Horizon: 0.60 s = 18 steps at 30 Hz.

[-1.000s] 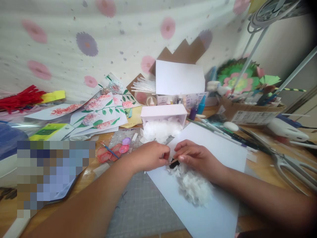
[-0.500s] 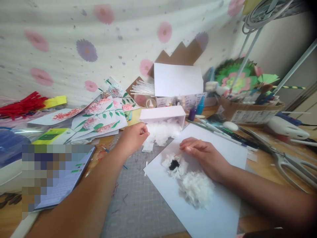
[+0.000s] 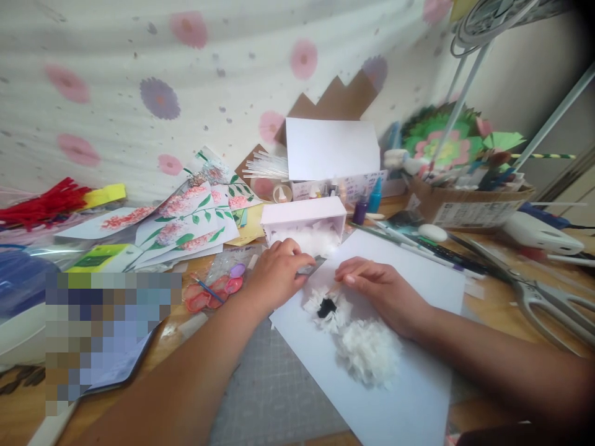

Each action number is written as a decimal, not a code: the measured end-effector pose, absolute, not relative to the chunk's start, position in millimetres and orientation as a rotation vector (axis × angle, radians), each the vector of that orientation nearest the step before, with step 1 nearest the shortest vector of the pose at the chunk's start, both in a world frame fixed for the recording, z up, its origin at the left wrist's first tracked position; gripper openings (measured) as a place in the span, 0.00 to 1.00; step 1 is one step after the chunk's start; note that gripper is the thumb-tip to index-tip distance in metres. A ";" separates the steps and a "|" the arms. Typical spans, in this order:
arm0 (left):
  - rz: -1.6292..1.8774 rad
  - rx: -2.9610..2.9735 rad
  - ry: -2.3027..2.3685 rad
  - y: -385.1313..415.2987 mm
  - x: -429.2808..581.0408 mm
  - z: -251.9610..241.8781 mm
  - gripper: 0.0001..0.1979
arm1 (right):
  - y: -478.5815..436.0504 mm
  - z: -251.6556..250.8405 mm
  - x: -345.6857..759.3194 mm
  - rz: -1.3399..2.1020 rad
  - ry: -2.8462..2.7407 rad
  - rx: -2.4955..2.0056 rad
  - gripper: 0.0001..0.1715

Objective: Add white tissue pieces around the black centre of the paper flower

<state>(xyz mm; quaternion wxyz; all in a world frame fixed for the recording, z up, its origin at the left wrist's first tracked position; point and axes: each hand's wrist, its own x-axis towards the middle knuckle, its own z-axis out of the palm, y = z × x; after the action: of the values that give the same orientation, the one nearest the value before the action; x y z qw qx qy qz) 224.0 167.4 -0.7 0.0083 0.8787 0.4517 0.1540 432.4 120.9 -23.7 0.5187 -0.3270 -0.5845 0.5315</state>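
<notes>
Left of the white paper sheet point(image 3: 409, 384), flower-printed cards point(image 3: 186, 214) lie fanned. The left hand point(image 3: 276, 272), at the sheet's far-left corner, pinches a small white tissue scrap point(image 3: 312, 266) before the open white box of tissue pieces point(image 3: 304, 223). On the sheet, white tissue tufts point(image 3: 362, 347) cover part; a black patch point(image 3: 326, 307) remains bare. The right hand point(image 3: 385, 294), fingers curled, holds a thin stick.
</notes>
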 end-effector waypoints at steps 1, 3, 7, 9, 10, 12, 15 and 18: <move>0.474 2.777 1.410 167.7 225.7 -1.7 0.11 | 120.6 -23.6 432.6 1.268 -1.415 -0.784 0.08; 0.481 2.806 1.438 168.1 228.1 -2.6 0.08 | 120.3 -23.6 432.8 1.248 -1.449 -0.788 0.08; 0.627 2.698 1.500 165.9 226.9 4.2 0.06 | 120.1 -22.9 432.5 1.223 -1.555 -0.795 0.08; 0.722 2.570 1.429 161.4 224.9 13.3 0.05 | 119.9 -22.0 432.3 1.216 -1.637 -0.792 0.08; 0.743 2.488 1.362 158.3 224.1 18.9 0.05 | 119.7 -21.5 432.2 1.208 -1.682 -0.788 0.08; 0.651 2.276 1.179 151.2 223.3 30.0 0.04 | 119.3 -20.5 432.5 1.187 -1.775 -0.775 0.08; 0.417 1.923 0.912 142.5 223.8 40.6 0.02 | 118.7 -19.5 433.2 1.195 -1.847 -0.737 0.10; 0.248 1.752 0.785 140.9 224.4 40.2 0.01 | 118.3 -19.6 434.0 1.242 -1.833 -0.705 0.09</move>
<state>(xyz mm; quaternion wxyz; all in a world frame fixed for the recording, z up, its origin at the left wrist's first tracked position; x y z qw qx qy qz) 224.4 140.9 40.2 0.5670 0.7456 0.3338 0.1057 434.0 118.3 -19.6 0.3974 -0.2785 -0.7237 0.4906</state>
